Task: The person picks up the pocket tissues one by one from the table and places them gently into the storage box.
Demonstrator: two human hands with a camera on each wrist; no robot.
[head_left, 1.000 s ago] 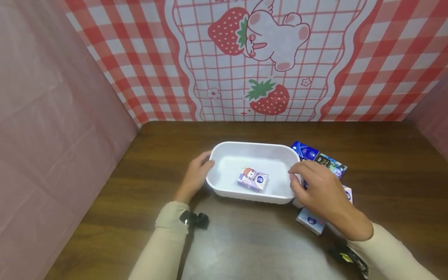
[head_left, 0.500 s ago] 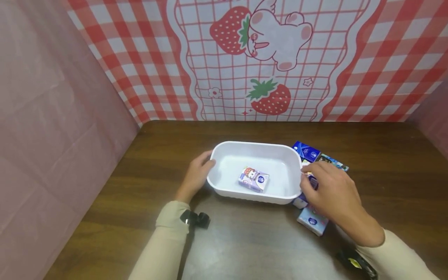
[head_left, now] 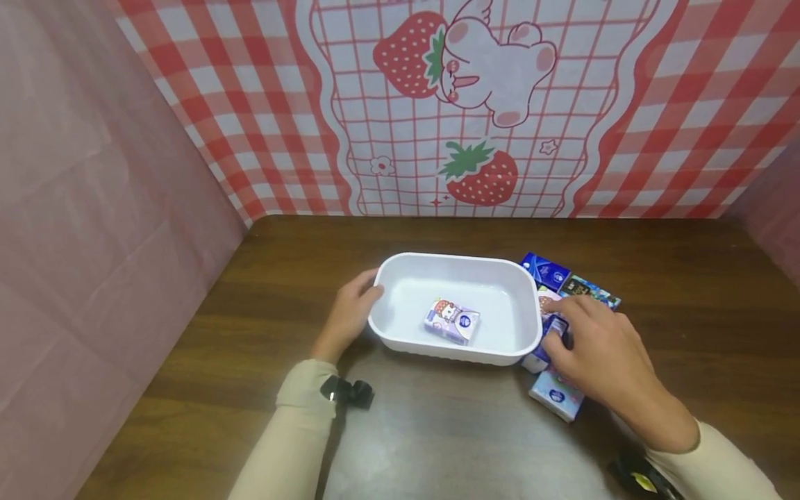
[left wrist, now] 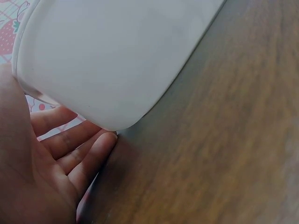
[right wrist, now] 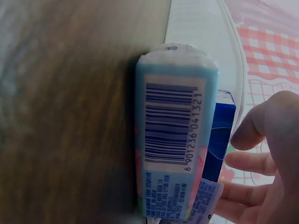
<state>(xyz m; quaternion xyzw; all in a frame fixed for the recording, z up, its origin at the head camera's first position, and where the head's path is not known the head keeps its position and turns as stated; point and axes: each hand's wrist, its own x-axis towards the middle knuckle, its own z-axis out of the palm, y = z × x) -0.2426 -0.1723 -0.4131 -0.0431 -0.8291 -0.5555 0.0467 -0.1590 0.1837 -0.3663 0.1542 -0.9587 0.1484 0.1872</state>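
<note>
A white plastic tub [head_left: 400, 333] stands on the table with one lilac pocket tissue pack [head_left: 451, 321] inside. My left hand [head_left: 348, 312] holds its left end, thumb at the rim and fingers along the outer wall. In the left wrist view, the fingertips [left wrist: 110, 136] meet the tub's lower edge. My right hand [head_left: 603, 347] is over a cluster of tissue packs against the tub's right side, fingers loosely bent, thumb and forefinger apart. Nearest them is a dark blue pack [head_left: 539, 355]; a light blue tissue pack [right wrist: 175, 126] lies in front. The hand hides part of the cluster.
Behind the hand lie a blue tissue pack [head_left: 545, 271], a dark floral pack [head_left: 590, 290] and a partly hidden pink one [head_left: 546, 300]. The brown wooden table [head_left: 300, 257] meets a red checked cloth [head_left: 250, 139] at the back.
My right hand has moved right, away from the tub's right rim, over the tissue packs, uncovering more of the dark blue pack. The left hand and tub stay put.
</note>
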